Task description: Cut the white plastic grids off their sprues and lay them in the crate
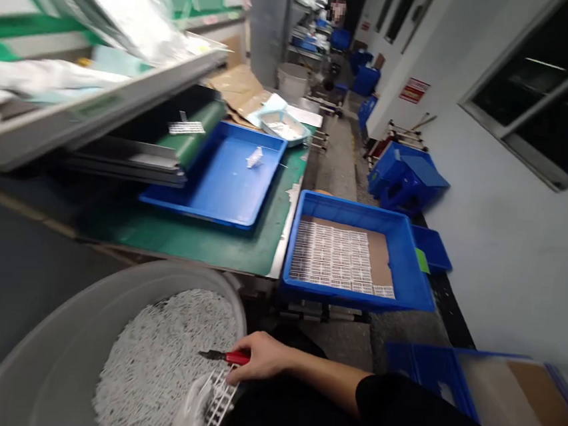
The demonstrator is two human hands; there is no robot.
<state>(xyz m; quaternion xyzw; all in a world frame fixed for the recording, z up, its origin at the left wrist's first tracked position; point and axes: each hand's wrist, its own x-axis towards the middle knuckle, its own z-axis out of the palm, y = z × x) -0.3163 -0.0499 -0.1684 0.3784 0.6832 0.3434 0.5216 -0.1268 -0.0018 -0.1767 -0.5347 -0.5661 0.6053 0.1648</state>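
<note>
My right hand (263,357), in a black sleeve, is closed on red-handled cutters (230,356) whose dark tip points left. It hovers at the near rim of a big grey tub (50,344) holding a heap of small white plastic pieces (164,355). Just under the hand is a white plastic frame of parts (220,400). A blurred white shape (192,408) beside that frame may be my gloved left hand. I cannot make out its fingers.
A shallow blue tray (216,186) lies on the green bench (186,237). To its right, a blue crate (409,272) holds rows of white parts on cardboard. More blue crates (402,177) stand along the wall. A tilted shelf (99,95) hangs at upper left. A person stands far down the aisle.
</note>
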